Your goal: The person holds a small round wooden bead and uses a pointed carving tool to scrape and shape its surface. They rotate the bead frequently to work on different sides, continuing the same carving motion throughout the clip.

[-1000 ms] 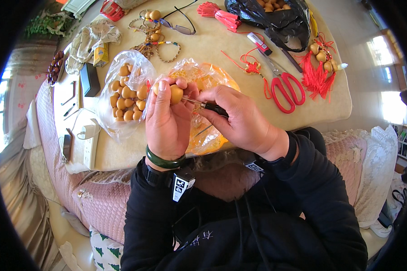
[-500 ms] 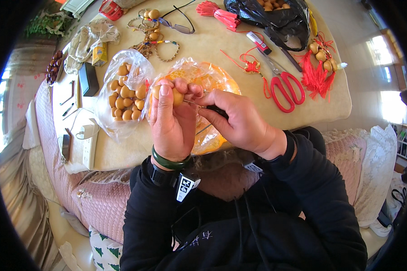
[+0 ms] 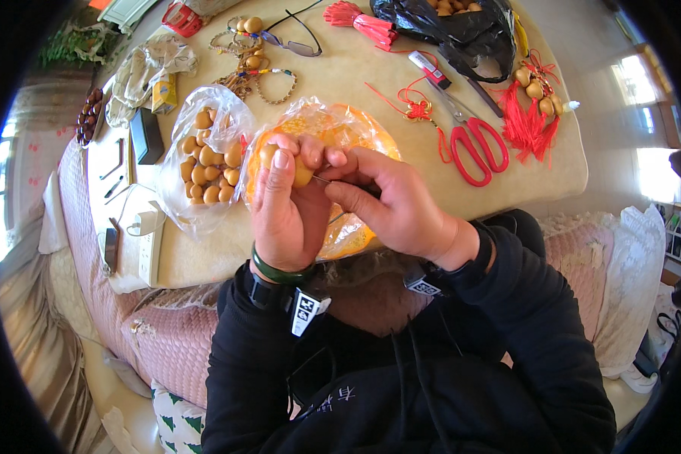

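Right hand (image 3: pixel 408 206) hides most of tool handle (image 3: pixel 370 187) — left hand (image 3: pixel 288 203) partly covers gourd (image 3: pixel 303 175). Top edge crops black bag (image 3: pixel 477 47).

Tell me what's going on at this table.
A person's left hand holds a small tan gourd while the right hand grips a thin metal tool, its tip at the gourd; whether it goes in can't be made out. More gourds sit in a clear plastic bag to the left, and red-handled scissors lie to the right.
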### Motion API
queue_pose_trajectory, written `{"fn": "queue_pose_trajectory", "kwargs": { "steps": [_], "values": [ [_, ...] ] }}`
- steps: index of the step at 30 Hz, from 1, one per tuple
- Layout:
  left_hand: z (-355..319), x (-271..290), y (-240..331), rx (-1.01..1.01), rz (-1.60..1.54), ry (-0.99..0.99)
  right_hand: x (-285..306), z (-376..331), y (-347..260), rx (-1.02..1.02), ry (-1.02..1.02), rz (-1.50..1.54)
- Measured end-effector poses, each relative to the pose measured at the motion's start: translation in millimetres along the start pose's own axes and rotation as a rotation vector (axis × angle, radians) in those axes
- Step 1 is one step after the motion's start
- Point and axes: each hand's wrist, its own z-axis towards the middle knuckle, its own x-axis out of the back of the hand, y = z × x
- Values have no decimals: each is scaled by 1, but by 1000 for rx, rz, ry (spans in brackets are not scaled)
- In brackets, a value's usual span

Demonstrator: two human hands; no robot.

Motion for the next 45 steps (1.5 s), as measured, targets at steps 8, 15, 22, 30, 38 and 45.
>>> {"fn": "queue_pose_trajectory", "kwargs": {
  "steps": [8, 15, 22, 30, 38, 45],
  "values": [
    [0, 0, 2, -19, -37, 44, 1, 2, -1, 22, -28, 13],
    [2, 4, 6, -20, -69, 48, 1, -1, -1, -83, -24, 53],
    [-1, 0, 1, -35, -75, 46, -3, -3, -1, -132, -26, 73],
    [-1, 0, -3, -14, -80, 55, 1, -1, -3, -63, -12, -9],
    [-4, -2, -1, -15, -28, 76, -3, 0, -4, 100, -5, -87],
    [-3, 2, 4, -24, -64, 79, -1, -2, -2, 27, -31, -74]
  ]
}}
